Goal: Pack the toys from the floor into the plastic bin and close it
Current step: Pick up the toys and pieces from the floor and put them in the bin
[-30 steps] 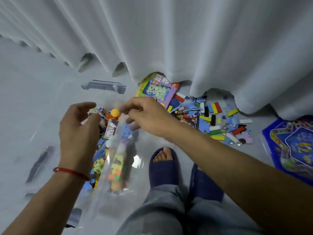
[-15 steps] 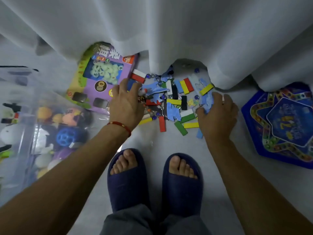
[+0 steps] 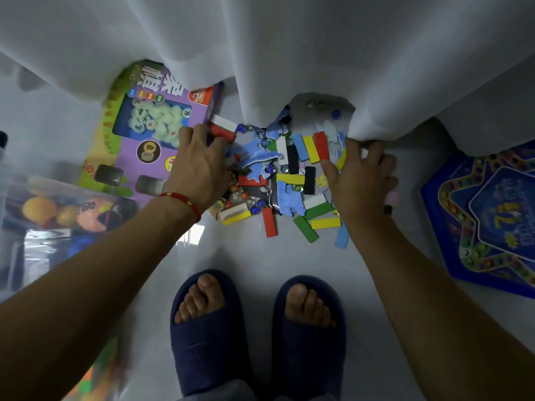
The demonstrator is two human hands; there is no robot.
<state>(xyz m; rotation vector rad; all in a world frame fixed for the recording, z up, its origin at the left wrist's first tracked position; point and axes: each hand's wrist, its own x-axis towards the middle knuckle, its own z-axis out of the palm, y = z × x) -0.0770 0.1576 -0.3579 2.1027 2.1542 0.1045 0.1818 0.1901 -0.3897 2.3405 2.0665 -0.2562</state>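
Dark blue slippers (image 3: 257, 331) on the floor (image 3: 260, 256). Beyond them both hands flank the toy pile (image 3: 285, 180): left hand (image 3: 199, 169) on its left edge, fingers bent down onto a red block (image 3: 221, 130); right hand (image 3: 362, 180) on its right edge, fingers curled among pieces; whether either grip has closed on anything, cannot tell. Clear plastic bin (image 3: 43, 215) holding toys at left. Purple game box (image 3: 150, 128), blue star board (image 3: 492, 215), white curtain (image 3: 289, 47) farthest.

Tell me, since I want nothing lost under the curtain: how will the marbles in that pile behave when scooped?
The marbles look round and glossy, so they will probably roll and slip away. They lie loose among flat blocks, so hands closing in from both sides may hold them better.
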